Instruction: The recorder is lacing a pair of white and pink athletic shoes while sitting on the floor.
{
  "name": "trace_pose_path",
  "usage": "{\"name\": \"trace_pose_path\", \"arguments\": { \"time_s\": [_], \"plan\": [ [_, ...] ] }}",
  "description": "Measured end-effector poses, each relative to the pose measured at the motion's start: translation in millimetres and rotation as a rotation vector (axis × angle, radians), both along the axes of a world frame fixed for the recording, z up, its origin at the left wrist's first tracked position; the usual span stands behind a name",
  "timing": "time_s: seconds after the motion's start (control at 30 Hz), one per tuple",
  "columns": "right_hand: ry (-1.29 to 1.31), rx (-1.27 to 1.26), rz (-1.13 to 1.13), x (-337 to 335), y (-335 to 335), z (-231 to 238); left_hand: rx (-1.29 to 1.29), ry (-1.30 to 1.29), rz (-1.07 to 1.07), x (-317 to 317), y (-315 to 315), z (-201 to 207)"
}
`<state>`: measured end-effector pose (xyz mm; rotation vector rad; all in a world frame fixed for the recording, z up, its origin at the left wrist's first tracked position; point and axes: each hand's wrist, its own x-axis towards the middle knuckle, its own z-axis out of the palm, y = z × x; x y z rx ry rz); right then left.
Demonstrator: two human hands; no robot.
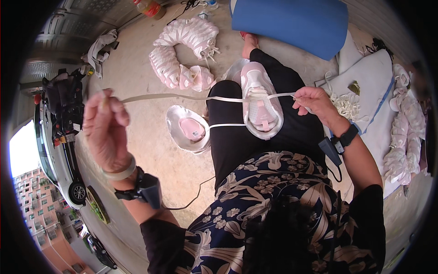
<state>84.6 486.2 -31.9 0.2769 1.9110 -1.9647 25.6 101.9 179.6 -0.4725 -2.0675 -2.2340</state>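
Pinching pale lace (178,96) over sneaker (263,111), left grip (106,130) and right grip (319,103) closed on it

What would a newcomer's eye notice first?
Probably the pale shoelace, stretched from a pink and white shoe near the centre to the left hand and right hand. Next may come the big blue object at the top and a curved row of shoes left of it.

On the concrete floor (132,64) before you lie a curved row of pink-and-white sneakers (165,64) and a pale sheet (375,75).
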Motion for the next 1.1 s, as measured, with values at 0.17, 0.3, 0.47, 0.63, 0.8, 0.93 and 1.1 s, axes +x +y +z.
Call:
{"name": "trace_pose_path", "arguments": {
  "time_s": [0.17,0.3,0.47,0.63,0.8,0.93,1.1],
  "plan": [
    [0.004,0.014,0.009,-7,-14,2,-0.339,-0.194,0.095,-11,9,-78],
    [0.105,0.073,0.030,-16,-30,-3,-0.337,-0.439,-0.064,-1,39,-135],
    [0.476,0.281,0.088,-24,-47,-19,-0.485,-0.073,-0.114,7,92,-197],
    [0.463,0.468,-0.007,-21,-63,-9,-1.140,0.500,-0.101,11,125,-197],
    [0.918,0.723,0.139,-20,-62,-10,-1.239,0.680,-0.219,10,127,-216],
    [0.952,0.789,0.235,-19,-64,-21,-1.301,0.672,-0.226,13,127,-221],
    [0.898,0.923,0.296,-19,-73,-24,-1.274,0.580,-0.203,12,128,-226]
  ]
}}
